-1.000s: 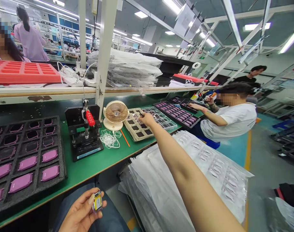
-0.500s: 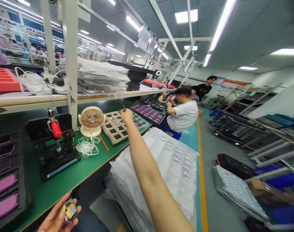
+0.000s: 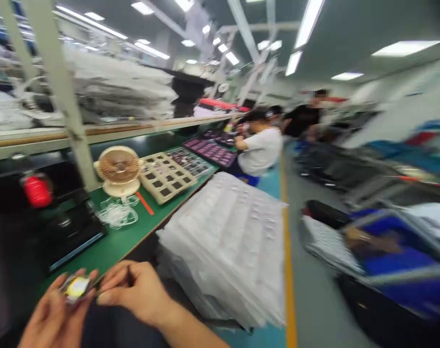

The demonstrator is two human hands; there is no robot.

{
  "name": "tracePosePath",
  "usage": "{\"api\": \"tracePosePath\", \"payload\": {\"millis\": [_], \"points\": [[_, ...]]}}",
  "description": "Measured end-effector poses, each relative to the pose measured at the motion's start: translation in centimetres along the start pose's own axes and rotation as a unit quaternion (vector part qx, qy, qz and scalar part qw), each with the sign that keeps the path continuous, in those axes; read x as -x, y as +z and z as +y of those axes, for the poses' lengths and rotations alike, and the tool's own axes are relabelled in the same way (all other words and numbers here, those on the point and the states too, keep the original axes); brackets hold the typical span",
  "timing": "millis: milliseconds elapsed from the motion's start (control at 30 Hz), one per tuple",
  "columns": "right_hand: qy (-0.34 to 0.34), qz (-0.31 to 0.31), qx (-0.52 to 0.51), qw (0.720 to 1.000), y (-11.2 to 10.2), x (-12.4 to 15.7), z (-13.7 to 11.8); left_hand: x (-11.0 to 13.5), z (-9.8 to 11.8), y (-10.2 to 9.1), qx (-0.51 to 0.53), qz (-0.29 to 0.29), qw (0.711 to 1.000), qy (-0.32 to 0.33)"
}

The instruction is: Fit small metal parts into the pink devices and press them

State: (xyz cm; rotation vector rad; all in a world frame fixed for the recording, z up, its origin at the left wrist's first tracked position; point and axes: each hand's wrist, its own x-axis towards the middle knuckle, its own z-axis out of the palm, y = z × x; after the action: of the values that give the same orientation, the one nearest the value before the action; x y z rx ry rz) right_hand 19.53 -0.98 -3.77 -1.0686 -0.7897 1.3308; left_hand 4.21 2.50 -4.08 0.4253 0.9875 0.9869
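Device [image 3: 77, 287]: gripped in left hand [image 3: 55, 310], fingers curled round its edges. Right hand [image 3: 136, 292]: just beside it, fingers pinched on dark item [image 3: 130, 276], blurred.

Looks out from the person's head, facing forward and down along a green workbench [image 3: 116, 244] slanting from the lower left toward the centre of the frame. Takes in the left hand [image 3: 55, 311] and the right hand [image 3: 142, 292] from above and very near, both low in the left half. Sees a fan [image 3: 118, 166] farther off, left of centre, and the top of a white stack [image 3: 220, 232] at lower centre. Reaches past a co-worker [image 3: 265, 152], well apart from the lens, just above centre, and up to ceiling lights [image 3: 406, 48] across the top. Spreads wide, with a leaning post [image 3: 55, 87] at upper left and grey floor [image 3: 310, 299] right of centre.
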Motion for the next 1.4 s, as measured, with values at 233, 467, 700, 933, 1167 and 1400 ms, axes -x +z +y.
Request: {"api": "tracePosePath", "payload": {"millis": [233,467,700,933,1167,1400], "points": [[0.155,0.003,-0.104,0.982,0.0,0.0,1.4,0.0,-1.4,2.1,0.107,-0.026,0.979,0.173],[0.177,0.004,-0.138,0.975,1.3,0.1,1.6,-0.1,-3.3,1.3,0.080,-0.033,0.963,0.254],[0.111,0.022,-0.049,0.992,1.4,-0.1,2.5,-0.3,-3.7,1.3,0.067,-0.032,0.949,0.306],[-0.049,0.047,0.084,0.994,0.9,-0.2,4.2,-0.2,-4.6,0.7,0.082,-0.025,0.956,0.281],[-0.212,0.030,0.187,0.959,0.3,0.0,4.6,0.1,-5.3,0.5,0.090,-0.034,0.952,0.292],[-0.327,0.043,0.248,0.911,0.5,0.4,4.6,1.2,-5.9,1.1,0.092,-0.032,0.961,0.258]]}}
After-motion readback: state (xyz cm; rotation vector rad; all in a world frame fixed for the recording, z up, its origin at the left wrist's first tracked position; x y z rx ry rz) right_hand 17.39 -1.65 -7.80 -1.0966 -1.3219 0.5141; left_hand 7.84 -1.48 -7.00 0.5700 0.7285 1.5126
